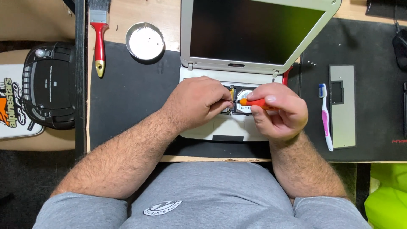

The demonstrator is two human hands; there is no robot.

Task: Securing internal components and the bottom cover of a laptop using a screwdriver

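the right hand is gripping an orange screwdriver, fingers clenched around its handle, tip lying over the exposed hard drive inside the open laptop on the worktop. the left hand is resting on the laptop base, fingers curled at the drive bay edge; whether they are pinching anything cannot be determined.

Left hand and right hand close together (fingers curled).

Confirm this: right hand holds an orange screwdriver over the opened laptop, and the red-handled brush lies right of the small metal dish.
Not quite. The head view shows the red-handled brush left of the small metal dish, not right. The right hand does hold the orange screwdriver over the opened laptop.
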